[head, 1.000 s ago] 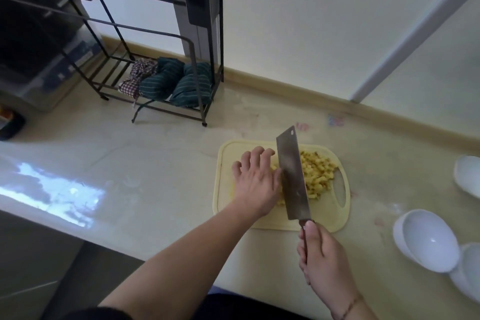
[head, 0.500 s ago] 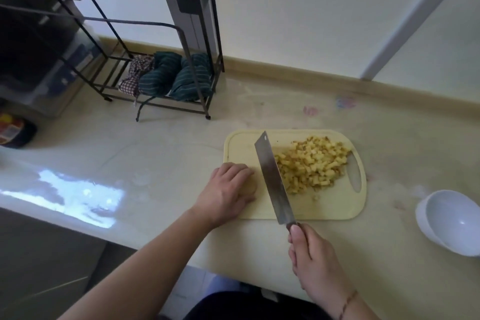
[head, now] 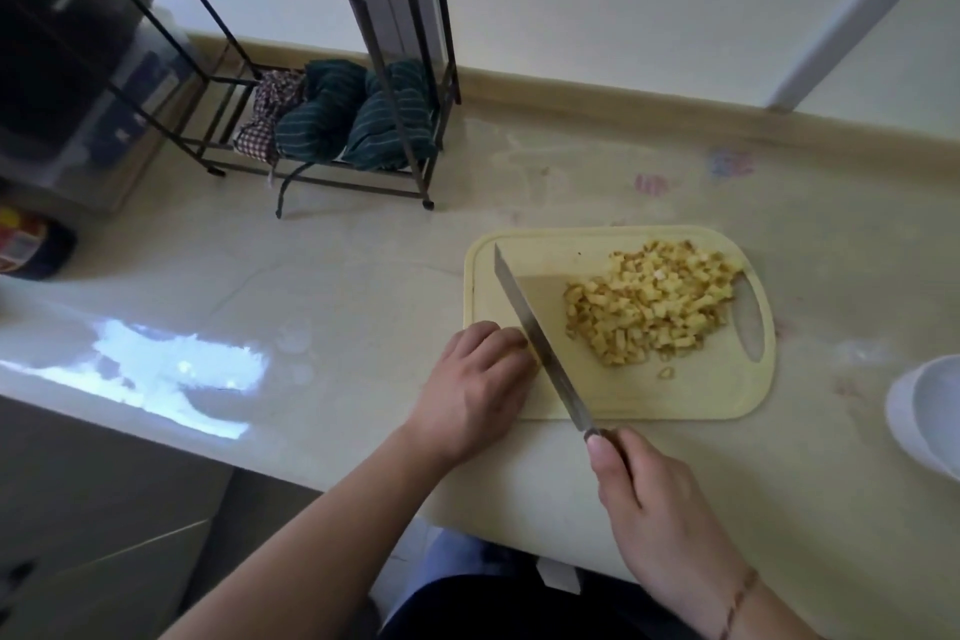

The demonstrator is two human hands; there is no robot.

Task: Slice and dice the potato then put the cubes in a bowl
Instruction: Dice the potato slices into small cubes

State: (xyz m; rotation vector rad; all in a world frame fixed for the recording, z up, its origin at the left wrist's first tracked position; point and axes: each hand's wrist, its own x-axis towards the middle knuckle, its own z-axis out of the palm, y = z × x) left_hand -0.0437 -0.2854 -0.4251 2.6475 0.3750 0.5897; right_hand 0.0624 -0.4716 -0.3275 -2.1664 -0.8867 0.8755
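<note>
Right hand [head: 657, 509] wraps the handle of the cleaver [head: 540, 346], thumb up along the top near the blade. Blade runs diagonally across the cutting board [head: 696, 395], tip toward the far-left corner, heel just off the near edge. Left hand [head: 475, 392] sits at the board's near-left edge w/ fingers curled under, knuckles right against the flat of the blade; can't tell whether anything's pinched under those fingers. Diced potato [head: 657, 301] is heaped on the right half of the board, close to the handle slot [head: 748, 327], one stray bit [head: 665, 372] lying loose nearer the front. Bare strip of board between blade and heap. White bowl [head: 924, 411] at the far right, cut off by the frame edge, well apart from the board, open counter [head: 337, 286] between them. Board's near edge lies not far from the counter's front lip. Left of the board, lots of free counter, bright glare patch on it. Wire rack [head: 332, 83] w/ folded cloths [head: 337, 114] stands back-left by the wall, apart from the board.
</note>
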